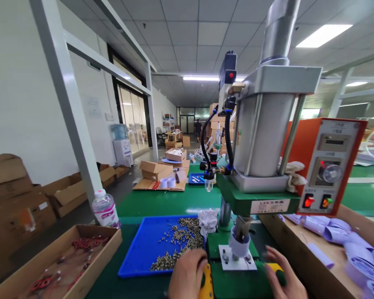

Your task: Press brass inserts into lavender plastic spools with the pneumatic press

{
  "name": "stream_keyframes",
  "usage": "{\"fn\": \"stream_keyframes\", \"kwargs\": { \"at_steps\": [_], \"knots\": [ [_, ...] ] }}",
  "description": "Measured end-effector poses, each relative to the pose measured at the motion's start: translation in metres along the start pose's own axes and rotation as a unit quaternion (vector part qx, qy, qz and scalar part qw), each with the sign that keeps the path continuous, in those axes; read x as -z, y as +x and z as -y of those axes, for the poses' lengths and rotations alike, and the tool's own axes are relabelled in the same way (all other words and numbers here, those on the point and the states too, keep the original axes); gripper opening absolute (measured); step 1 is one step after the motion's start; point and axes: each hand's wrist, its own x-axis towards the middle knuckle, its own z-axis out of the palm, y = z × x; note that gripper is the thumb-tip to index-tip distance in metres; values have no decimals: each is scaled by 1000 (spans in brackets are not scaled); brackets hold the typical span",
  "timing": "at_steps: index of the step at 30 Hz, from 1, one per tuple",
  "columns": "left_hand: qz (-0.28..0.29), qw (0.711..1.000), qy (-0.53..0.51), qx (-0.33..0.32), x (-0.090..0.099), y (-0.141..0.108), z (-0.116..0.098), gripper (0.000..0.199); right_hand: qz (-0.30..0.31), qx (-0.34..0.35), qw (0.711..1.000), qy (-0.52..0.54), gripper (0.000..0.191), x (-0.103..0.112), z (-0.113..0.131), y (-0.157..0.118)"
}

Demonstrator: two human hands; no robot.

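Note:
My left hand [187,274] is curled against a yellow button housing [208,283] on the left of the press base; its fingertips are hidden. My right hand [285,276], slightly blurred, has its fingers spread beside another yellow housing [272,267] with a dark green button. Between my hands, a light purple plastic ring [239,246] sits under the ram of the pneumatic press [262,133], above a white plate [224,265] bolted to the green base. Left of the base, a blue tray [137,253] holds many small metal fasteners [187,232].
A carton [112,245] with red parts stands at left, near a clear bottle [105,211]. At right, a carton [283,238] holds purple plastic pieces [336,232]. The orange control box [327,166] has lit switches. White cloth [208,220] lies beside the tray. A person [198,129] is far back.

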Motion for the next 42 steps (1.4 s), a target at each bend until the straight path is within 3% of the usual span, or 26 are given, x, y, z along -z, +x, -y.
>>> {"fn": "stream_keyframes", "kwargs": {
  "at_steps": [3,8,11,15,22,29,32,35,37,39,42],
  "knots": [
    [-6,999,-41,-9,8,29,-24,21,92,12,988,123,65,-24,32,19],
    [6,997,-45,-60,14,61,-57,20,105,-17,980,170,62,-52,58,32],
    [16,996,-19,-82,16,72,-75,13,98,-38,976,190,62,-53,62,31],
    [89,990,31,-102,11,88,-94,9,97,-31,971,216,64,-47,65,32],
    [183,971,96,-117,-3,107,-104,8,116,-37,963,241,64,-48,62,35],
    [186,970,94,-128,-6,111,-107,9,128,2,969,210,64,-49,66,39],
    [157,977,64,-131,1,105,-108,15,111,51,987,108,64,-42,56,38],
    [91,989,35,-109,12,81,-95,22,71,103,991,-41,48,-21,26,29],
    [50,996,38,-66,16,53,-74,24,31,133,982,-133,34,-3,-1,16],
    [45,997,68,-15,13,21,-46,25,-17,185,964,-191,27,10,-27,1],
    [65,988,138,-24,-5,-23,-2,34,-60,239,943,-222,27,18,-50,-20]
  ]
}}
